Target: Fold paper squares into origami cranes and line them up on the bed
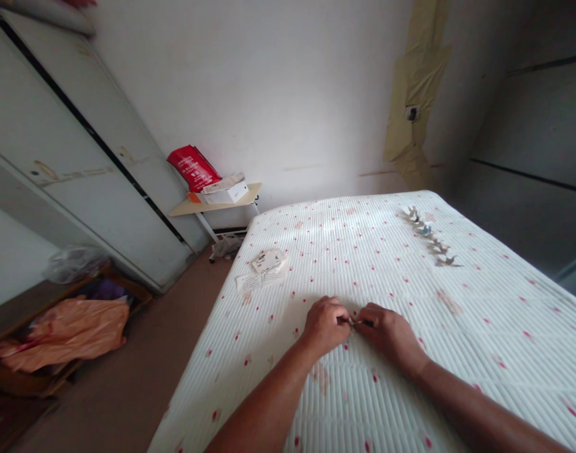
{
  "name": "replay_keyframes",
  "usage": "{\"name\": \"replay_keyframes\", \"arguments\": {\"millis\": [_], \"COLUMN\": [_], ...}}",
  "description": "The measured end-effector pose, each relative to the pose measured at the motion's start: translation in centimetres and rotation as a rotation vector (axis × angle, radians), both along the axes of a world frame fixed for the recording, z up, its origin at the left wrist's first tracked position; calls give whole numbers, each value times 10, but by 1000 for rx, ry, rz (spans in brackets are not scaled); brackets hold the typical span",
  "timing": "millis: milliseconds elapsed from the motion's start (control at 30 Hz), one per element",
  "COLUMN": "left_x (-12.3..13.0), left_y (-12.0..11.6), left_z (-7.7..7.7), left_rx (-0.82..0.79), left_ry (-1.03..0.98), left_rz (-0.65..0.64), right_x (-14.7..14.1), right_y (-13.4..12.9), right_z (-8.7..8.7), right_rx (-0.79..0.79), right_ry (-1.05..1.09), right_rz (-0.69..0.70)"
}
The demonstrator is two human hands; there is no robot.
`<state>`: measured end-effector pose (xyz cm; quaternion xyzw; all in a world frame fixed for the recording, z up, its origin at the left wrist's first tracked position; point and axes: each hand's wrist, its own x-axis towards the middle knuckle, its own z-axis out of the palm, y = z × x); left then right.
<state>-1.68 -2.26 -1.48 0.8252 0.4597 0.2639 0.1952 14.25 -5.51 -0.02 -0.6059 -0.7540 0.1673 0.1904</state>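
Observation:
Both of my hands rest on a white ribbed mattress (481,352) with small red spots. My left hand (324,325) and my right hand (387,330) meet fingertip to fingertip and pinch one small thin piece (354,322) between them; it is too small to tell what it is. A row of several small folded paper figures (432,238) lies on the far right part of the mattress. A small stack of paper sheets and cards (264,269) sits on the mattress to the far left of my hands.
A tall pale cabinet (80,163) stands at the left wall. A small low table (217,202) with a red bag (193,167) and a white box (227,192) is at the far wall. A wooden rack with an orange plastic bag (73,327) sits on the floor at left.

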Motion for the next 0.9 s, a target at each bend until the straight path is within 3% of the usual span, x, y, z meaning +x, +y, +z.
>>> {"name": "replay_keyframes", "arguments": {"millis": [667, 900], "left_x": [-5, -5], "left_y": [0, -1], "left_z": [1, 0], "left_rx": [42, 51], "left_ry": [-76, -83], "left_rz": [-106, -85], "right_x": [2, 3], "right_y": [2, 2], "right_z": [-2, -3], "right_rx": [17, 30], "right_ry": [29, 42], "right_rz": [17, 31]}}
